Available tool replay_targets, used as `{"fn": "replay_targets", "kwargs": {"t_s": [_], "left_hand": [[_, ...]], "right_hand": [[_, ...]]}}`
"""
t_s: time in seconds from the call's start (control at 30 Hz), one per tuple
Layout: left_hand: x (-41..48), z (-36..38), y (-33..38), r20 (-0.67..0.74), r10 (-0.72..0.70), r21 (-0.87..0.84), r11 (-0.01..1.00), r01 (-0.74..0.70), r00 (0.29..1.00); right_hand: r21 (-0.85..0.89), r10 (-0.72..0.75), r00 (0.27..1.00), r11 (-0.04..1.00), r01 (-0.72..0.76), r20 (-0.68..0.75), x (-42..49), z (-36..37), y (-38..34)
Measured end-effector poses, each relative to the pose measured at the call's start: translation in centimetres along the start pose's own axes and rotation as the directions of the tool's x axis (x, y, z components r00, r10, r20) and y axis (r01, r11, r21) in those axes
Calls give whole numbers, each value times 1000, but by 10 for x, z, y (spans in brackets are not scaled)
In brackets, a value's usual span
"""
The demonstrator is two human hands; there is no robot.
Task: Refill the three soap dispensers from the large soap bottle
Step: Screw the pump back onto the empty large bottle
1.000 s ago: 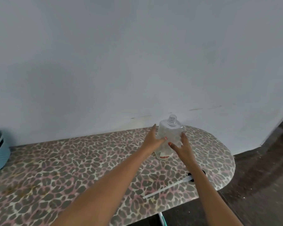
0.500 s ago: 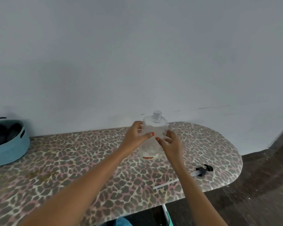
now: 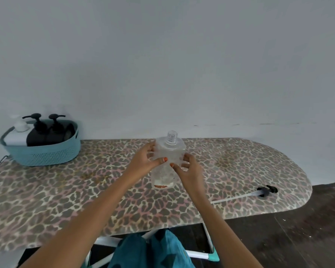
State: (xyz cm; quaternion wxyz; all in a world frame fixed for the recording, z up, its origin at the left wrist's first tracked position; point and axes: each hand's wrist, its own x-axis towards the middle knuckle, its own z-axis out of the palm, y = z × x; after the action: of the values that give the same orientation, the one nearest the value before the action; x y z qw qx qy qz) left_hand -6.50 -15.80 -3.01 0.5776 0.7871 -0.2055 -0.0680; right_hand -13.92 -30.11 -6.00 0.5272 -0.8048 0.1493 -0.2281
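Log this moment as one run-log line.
left hand: holding clear bottle | right hand: holding same bottle | bottle: upright on board, cap off | pump: lying at right | basket: three bottles inside

basket (image 3: pixel 46 153) hiding dispenser bodies, clear bottle's (image 3: pixel 167 161) sides behind fingers (image 3: pixel 151 149)

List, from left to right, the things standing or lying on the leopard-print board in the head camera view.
Blue basket holding a white bottle and two black pump bottles → clear open bottle, held between both hands → loose black pump.
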Motion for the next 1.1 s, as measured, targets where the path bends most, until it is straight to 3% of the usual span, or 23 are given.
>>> {"fn": "replay_targets", "kwargs": {"t_s": [0.33, 0.43, 0.6, 0.73, 0.87, 1.1], "left_hand": [[-6, -7, -16, 21, 5, 27, 1000, -6, 1000], [-6, -8, -17, 32, 0, 31, 1000, -1, 999], [-7, -7, -21, 17, 4, 59, 998, -5, 1000], [-7, -6, -23, 34, 2, 42, 999, -3, 999], [-6, -7, -25, 27, -15, 32, 999, 14, 1000], [-4, -9, -30, 32, -21, 30, 999, 20, 999]], "right_hand": [[36, 22, 997, 999, -25, 78, -3, 2, 10], [-26, 94, 993, 995, -96, -72, -1, -24, 26], [-160, 227, 856, 929, -333, -464, 4, -96, 71], [-69, 370, 661, 840, -539, -653, 8, -151, 104], [174, 585, 522, 752, -636, -621, 11, -181, 127], [164, 638, 533, 713, -682, -555, 16, -191, 130]]}}
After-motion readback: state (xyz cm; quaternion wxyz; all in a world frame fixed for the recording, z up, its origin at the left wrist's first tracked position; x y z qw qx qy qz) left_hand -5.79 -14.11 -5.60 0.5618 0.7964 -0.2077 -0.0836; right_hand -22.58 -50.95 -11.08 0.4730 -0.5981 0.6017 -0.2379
